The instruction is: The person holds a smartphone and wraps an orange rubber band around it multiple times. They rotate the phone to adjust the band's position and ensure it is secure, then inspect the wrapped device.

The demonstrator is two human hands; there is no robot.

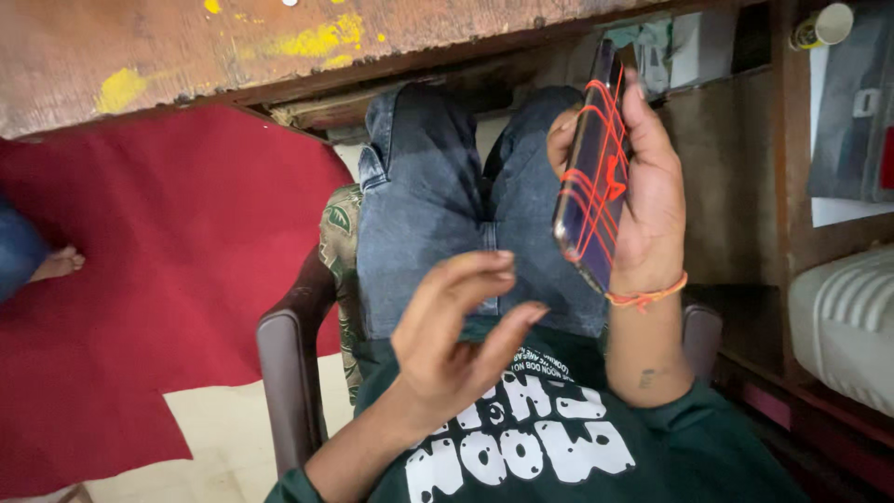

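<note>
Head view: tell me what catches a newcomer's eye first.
The phone, with bright red-orange lines across its dark screen, stands out in the right hand at upper right. The left hand is empty over the jeans, fingers curled. A big red cloth fills the floor at left.

A dark phone (593, 172) streaked with red-orange lines is seen, with an orange thread (647, 298) worn at the wrist. Faded blue jeans (438, 200) and a dark green shirt (577, 438) printed in spotted white letters are shown. A red cloth (158, 279) and yellow-stained brown wood (233, 47) are visible.
</note>
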